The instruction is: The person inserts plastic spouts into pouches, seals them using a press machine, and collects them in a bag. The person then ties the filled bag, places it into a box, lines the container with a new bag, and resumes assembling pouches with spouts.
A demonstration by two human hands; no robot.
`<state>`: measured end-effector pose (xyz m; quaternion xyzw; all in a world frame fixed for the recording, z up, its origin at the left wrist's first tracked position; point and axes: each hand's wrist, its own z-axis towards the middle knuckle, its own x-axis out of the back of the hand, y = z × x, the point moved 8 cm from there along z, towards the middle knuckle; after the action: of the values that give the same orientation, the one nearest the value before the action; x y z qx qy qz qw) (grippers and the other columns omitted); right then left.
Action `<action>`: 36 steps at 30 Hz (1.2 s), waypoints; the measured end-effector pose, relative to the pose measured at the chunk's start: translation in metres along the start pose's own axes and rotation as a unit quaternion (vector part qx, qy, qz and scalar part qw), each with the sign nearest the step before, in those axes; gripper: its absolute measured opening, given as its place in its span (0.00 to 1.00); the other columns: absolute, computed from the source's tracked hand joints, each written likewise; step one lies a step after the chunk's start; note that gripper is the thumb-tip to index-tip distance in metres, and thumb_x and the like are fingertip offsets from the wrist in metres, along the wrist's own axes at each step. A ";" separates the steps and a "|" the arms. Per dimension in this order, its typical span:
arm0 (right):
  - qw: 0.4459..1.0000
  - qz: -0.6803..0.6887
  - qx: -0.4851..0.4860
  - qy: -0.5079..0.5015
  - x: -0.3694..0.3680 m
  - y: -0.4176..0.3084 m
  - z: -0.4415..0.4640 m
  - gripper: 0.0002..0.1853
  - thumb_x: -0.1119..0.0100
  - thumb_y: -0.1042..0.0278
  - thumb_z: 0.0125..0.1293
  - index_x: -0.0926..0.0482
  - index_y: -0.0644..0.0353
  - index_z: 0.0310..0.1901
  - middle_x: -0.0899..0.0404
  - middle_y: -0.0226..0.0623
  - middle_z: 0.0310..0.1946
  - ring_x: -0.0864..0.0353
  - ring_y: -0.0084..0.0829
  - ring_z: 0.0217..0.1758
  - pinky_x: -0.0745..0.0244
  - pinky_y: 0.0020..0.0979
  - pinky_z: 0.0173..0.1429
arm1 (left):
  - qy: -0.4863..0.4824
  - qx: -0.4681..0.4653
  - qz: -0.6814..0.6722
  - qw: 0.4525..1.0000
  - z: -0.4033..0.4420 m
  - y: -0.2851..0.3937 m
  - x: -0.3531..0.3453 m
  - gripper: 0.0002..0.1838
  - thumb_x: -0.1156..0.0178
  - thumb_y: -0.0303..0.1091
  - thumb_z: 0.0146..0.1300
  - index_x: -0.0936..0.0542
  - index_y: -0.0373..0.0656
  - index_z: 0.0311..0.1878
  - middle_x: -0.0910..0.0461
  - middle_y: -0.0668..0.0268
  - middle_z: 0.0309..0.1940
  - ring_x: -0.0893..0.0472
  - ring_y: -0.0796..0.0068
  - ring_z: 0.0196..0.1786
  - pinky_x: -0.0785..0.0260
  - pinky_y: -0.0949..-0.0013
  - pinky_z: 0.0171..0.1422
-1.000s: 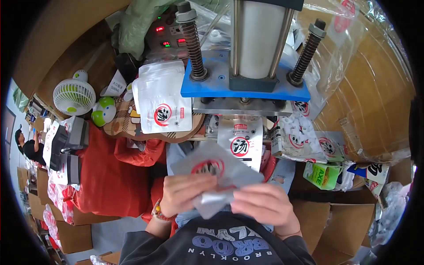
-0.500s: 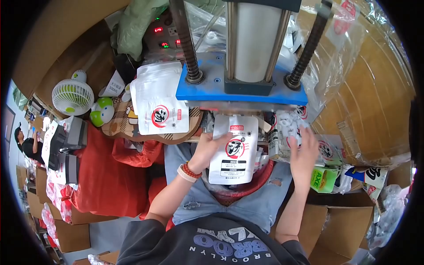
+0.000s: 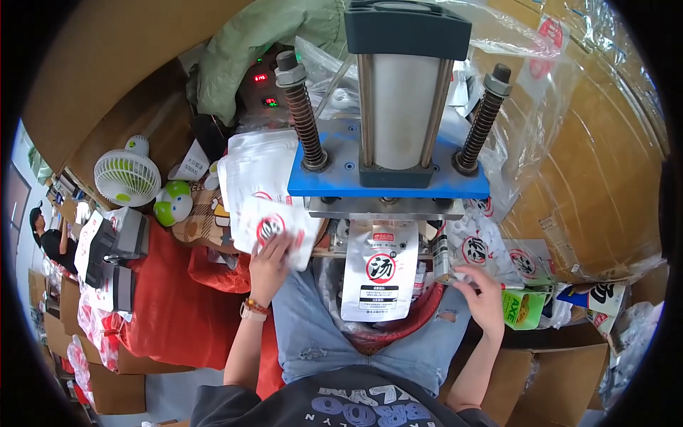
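My left hand point(image 3: 268, 265) has its fingers on a white printed pouch point(image 3: 284, 222) at the front of the pouch stack point(image 3: 261, 160). Another white pouch point(image 3: 380, 285) with a red ring and black character hangs from under the press point(image 3: 388, 174), between the two hands. My right hand point(image 3: 480, 293) is beside the box of small white parts point(image 3: 482, 238), thumb and index finger curled close together; whatever is between them is too small to make out. Below the hanging pouch, a red basket point(image 3: 420, 313) is partly hidden.
A white fan point(image 3: 128, 178) and a green-and-white figure point(image 3: 173, 203) stand at the left. Red cloth point(image 3: 178, 306) covers the left side. A green AXE pack point(image 3: 523, 308) and cardboard boxes point(image 3: 558, 377) are at the right. Another person point(image 3: 51, 235) is at the far left.
My left hand has moved from the pouch under the press to the stack at the left. My right hand has come down and nearer from the small white parts, its fingers now curled.
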<state>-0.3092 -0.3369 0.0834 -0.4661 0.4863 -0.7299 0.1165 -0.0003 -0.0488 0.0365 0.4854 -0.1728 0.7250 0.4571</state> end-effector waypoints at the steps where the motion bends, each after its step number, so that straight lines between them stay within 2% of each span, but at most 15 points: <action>1: 0.996 0.058 0.038 0.055 0.007 -0.005 -0.007 0.13 0.40 0.79 0.64 0.21 0.66 0.50 0.18 0.37 0.44 0.17 0.29 0.44 0.26 0.29 0.50 | 0.022 0.025 -0.052 0.998 -0.008 -0.008 0.003 0.25 0.32 0.28 0.50 0.18 0.48 0.56 0.18 0.60 0.53 0.19 0.61 0.55 0.30 0.58 0.61; 3: 0.956 0.235 0.087 0.149 0.021 -0.033 -0.025 0.14 0.40 0.81 0.64 0.21 0.68 0.51 0.17 0.44 0.47 0.15 0.33 0.49 0.26 0.33 0.61 | 0.024 0.128 -0.158 0.979 -0.010 0.011 0.036 0.13 0.37 0.18 0.52 0.12 0.43 0.41 0.13 0.59 0.37 0.13 0.64 0.38 0.22 0.69 0.41; 5: 0.951 0.176 0.180 0.178 0.022 -0.082 -0.041 0.14 0.39 0.81 0.63 0.21 0.68 0.51 0.16 0.46 0.46 0.15 0.35 0.50 0.26 0.36 0.63 | 0.029 0.153 -0.222 0.962 -0.011 0.043 0.063 0.13 0.36 0.18 0.53 0.13 0.41 0.42 0.13 0.59 0.39 0.12 0.65 0.40 0.23 0.68 0.41; 8: 0.936 0.013 0.314 0.160 -0.007 -0.138 -0.056 0.14 0.34 0.78 0.59 0.19 0.66 0.47 0.14 0.48 0.44 0.14 0.41 0.52 0.28 0.43 0.66 | 0.070 0.049 -0.248 0.965 -0.018 0.097 0.084 0.15 0.34 0.17 0.48 0.13 0.41 0.40 0.12 0.62 0.40 0.13 0.62 0.45 0.21 0.66 0.47; 13: 0.899 -0.036 0.436 0.024 -0.046 -0.177 -0.060 0.15 0.26 0.67 0.52 0.15 0.57 0.42 0.13 0.39 0.44 0.14 0.35 0.53 0.28 0.36 0.64 | 0.054 -0.147 -0.221 0.963 -0.011 0.171 0.128 0.17 0.32 0.26 0.47 0.13 0.46 0.43 0.12 0.69 0.42 0.13 0.67 0.48 0.20 0.68 0.48; 15: 0.903 -0.024 0.429 -0.005 -0.035 -0.184 -0.070 0.15 0.26 0.64 0.52 0.15 0.54 0.42 0.13 0.36 0.44 0.14 0.35 0.53 0.32 0.35 0.68 | 0.011 -0.164 -0.310 0.936 -0.004 0.185 0.140 0.18 0.37 0.23 0.43 0.12 0.45 0.41 0.12 0.65 0.38 0.13 0.64 0.45 0.19 0.67 0.45; 18: 0.964 0.094 0.249 -0.024 -0.039 -0.146 -0.041 0.16 0.27 0.71 0.53 0.16 0.59 0.45 0.13 0.32 0.44 0.14 0.35 0.52 0.45 0.46 0.76 | -0.043 -0.114 -0.374 0.919 -0.004 0.179 0.098 0.16 0.31 0.28 0.49 0.12 0.46 0.45 0.12 0.67 0.41 0.13 0.62 0.42 0.21 0.70 0.44; 21: 0.979 0.036 0.187 0.074 -0.042 -0.112 -0.013 0.29 0.29 0.74 0.54 0.24 0.64 0.59 0.19 0.43 0.57 0.24 0.42 0.65 0.56 0.53 0.79 | -0.201 0.147 -0.500 0.830 -0.016 0.156 -0.007 0.09 0.33 0.31 0.64 0.13 0.41 0.45 0.12 0.66 0.39 0.17 0.83 0.33 0.26 0.76 0.38; 22: 0.979 0.040 0.182 0.085 -0.032 -0.105 -0.014 0.30 0.32 0.71 0.58 0.28 0.63 0.64 0.23 0.45 0.61 0.28 0.43 0.69 0.56 0.52 0.80 | -0.231 0.236 -0.515 0.791 -0.021 0.147 -0.034 0.10 0.35 0.34 0.67 0.13 0.38 0.45 0.12 0.68 0.38 0.20 0.89 0.36 0.27 0.78 0.40; 24: 0.973 0.015 0.168 0.155 0.001 -0.103 -0.018 0.26 0.35 0.67 0.64 0.27 0.64 0.62 0.23 0.44 0.61 0.28 0.42 0.68 0.57 0.51 0.80 | -0.162 0.258 -0.623 0.721 -0.001 0.145 -0.045 0.12 0.34 0.35 0.66 0.14 0.35 0.44 0.13 0.68 0.36 0.19 0.85 0.38 0.27 0.76 0.43; 27: 0.947 -0.170 0.088 0.259 0.029 -0.083 -0.010 0.19 0.44 0.65 0.71 0.25 0.64 0.60 0.22 0.45 0.58 0.27 0.46 0.65 0.51 0.52 0.77 | -0.176 0.335 -0.684 0.624 0.028 0.142 -0.056 0.14 0.35 0.32 0.66 0.17 0.31 0.49 0.14 0.62 0.41 0.17 0.79 0.41 0.24 0.70 0.48; 28: 0.920 -0.263 0.065 0.283 0.027 -0.070 0.000 0.16 0.47 0.62 0.73 0.22 0.63 0.55 0.22 0.46 0.52 0.25 0.47 0.58 0.42 0.50 0.72 | -0.163 0.322 -0.707 0.609 0.039 0.142 -0.055 0.15 0.34 0.30 0.65 0.18 0.30 0.50 0.15 0.60 0.44 0.16 0.76 0.42 0.23 0.69 0.49; 30: 0.931 -0.298 0.006 0.209 0.004 -0.009 0.014 0.16 0.52 0.62 0.74 0.23 0.64 0.53 0.22 0.46 0.49 0.26 0.48 0.57 0.40 0.49 0.68 | -0.203 0.355 -0.733 0.544 0.042 0.141 -0.068 0.14 0.34 0.29 0.65 0.18 0.31 0.50 0.15 0.60 0.44 0.16 0.75 0.43 0.22 0.69 0.49; 34: 0.959 -0.269 -0.031 0.079 -0.017 0.016 0.003 0.17 0.59 0.61 0.77 0.23 0.65 0.48 0.24 0.48 0.43 0.27 0.50 0.51 0.37 0.47 0.60 | -0.191 0.371 -0.705 0.573 0.038 0.136 -0.069 0.12 0.34 0.31 0.65 0.17 0.33 0.47 0.14 0.62 0.40 0.15 0.76 0.41 0.22 0.71 0.45; 36: 0.972 -0.223 0.022 0.076 -0.005 -0.001 -0.001 0.14 0.55 0.64 0.76 0.23 0.64 0.48 0.22 0.47 0.46 0.25 0.49 0.49 0.33 0.44 0.55 | -0.266 0.297 -0.513 0.760 0.043 0.099 -0.065 0.16 0.32 0.38 0.64 0.17 0.33 0.47 0.14 0.65 0.35 0.15 0.78 0.39 0.23 0.72 0.42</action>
<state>-0.3067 -0.3325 0.0812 -0.5032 0.3616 -0.7812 -0.0763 -0.0520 -0.1622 0.0199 0.7863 0.2116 0.2392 0.5289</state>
